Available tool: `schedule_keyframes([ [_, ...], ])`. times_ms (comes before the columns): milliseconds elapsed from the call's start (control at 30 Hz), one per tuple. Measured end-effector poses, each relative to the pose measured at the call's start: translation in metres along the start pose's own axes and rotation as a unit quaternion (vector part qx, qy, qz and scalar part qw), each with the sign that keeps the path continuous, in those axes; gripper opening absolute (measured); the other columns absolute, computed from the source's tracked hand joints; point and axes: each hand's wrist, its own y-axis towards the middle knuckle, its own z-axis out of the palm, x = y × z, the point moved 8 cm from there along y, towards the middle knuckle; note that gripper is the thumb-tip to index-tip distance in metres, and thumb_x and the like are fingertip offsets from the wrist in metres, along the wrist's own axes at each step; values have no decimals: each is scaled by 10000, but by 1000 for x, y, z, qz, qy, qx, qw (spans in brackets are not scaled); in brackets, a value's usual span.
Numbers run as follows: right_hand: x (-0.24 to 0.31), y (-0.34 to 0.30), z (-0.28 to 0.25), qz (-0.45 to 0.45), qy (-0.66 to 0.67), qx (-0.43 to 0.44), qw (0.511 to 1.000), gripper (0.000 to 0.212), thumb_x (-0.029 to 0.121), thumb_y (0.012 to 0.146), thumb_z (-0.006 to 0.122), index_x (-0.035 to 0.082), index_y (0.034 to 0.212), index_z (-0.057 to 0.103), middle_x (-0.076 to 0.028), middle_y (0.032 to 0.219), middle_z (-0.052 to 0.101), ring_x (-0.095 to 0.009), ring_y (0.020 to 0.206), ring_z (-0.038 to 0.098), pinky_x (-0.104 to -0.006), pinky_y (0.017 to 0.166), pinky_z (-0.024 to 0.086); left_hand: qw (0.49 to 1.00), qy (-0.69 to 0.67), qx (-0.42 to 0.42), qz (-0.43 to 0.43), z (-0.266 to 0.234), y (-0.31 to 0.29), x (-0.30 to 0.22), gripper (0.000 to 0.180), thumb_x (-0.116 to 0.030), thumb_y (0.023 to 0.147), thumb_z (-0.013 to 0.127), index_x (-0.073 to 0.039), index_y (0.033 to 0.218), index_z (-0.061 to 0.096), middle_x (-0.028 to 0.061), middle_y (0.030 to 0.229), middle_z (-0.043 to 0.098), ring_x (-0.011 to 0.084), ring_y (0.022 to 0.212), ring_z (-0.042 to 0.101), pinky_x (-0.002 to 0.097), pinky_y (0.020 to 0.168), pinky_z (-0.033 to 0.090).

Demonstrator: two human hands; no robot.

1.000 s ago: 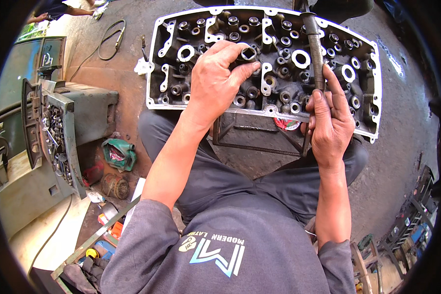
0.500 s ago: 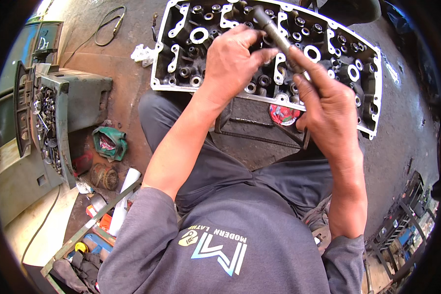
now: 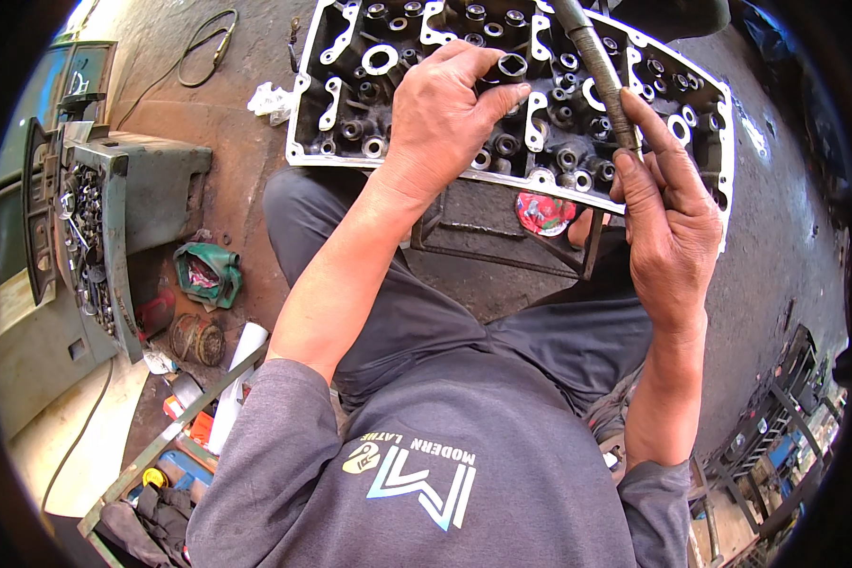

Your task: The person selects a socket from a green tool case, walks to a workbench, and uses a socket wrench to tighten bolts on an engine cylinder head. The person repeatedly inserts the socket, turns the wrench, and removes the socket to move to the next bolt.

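Observation:
A large metal engine cylinder head (image 3: 346, 161), full of round bores, bolts and pale rings, lies in front of my knees. Above its middle, my left hand (image 3: 450, 114) pinches a short steel socket (image 3: 512, 66) between thumb and forefinger, its opening facing up. My right hand (image 3: 667, 208) holds a long dark metal bar (image 3: 598, 80) by its lower end, with thumb and fingers closed on it. The bar slants up to the left over the cylinder head, and its far end passes out of the picture.
Beneath the cylinder head stands a metal frame (image 3: 502, 260) with a red patterned round thing (image 3: 545, 214). On my left are a grey cabinet (image 3: 166, 194) holding small metal parts, a green container (image 3: 208, 275) and a rusty can (image 3: 197, 339). A cable (image 3: 194, 62) lies farther off.
My right hand has moved slightly right, and the bar has swung right and up, away from my left hand. The socket is now plainly visible in my left hand.

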Motion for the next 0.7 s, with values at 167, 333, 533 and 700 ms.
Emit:
schedule_keyframes([
  [167,-3,0,0,-16,3,-4,1000,429,-21,948,610,79,1365,619,45,781,588,-11,634,427,-177,554,363,1000,13,-1,10,-1,1,1,341,-271,816,793,-13,1028,725,115,932,686,286,847,685,367,738,530],
  [333,-9,0,1,1,28,-8,1000,421,-25,944,612,58,1357,619,24,856,648,-14,654,460,-177,588,408,1000,-21,9,-5,2,1,0,338,-272,824,791,-18,1036,726,112,934,686,284,852,683,361,744,528],
  [533,-13,1,2,3,44,-15,999,411,-15,944,616,57,1349,622,2,864,668,-24,665,490,-188,603,433,997,62,17,44,3,4,-6,349,-280,839,772,-6,1045,705,122,931,669,311,853,678,392,747,529],
  [700,-12,6,3,20,-3,5,1000,402,2,946,619,78,1341,629,-16,824,674,-34,653,507,-223,585,446,991,97,33,85,8,8,-13,337,-268,843,762,2,1031,691,134,914,651,336,851,667,423,747,525],
])
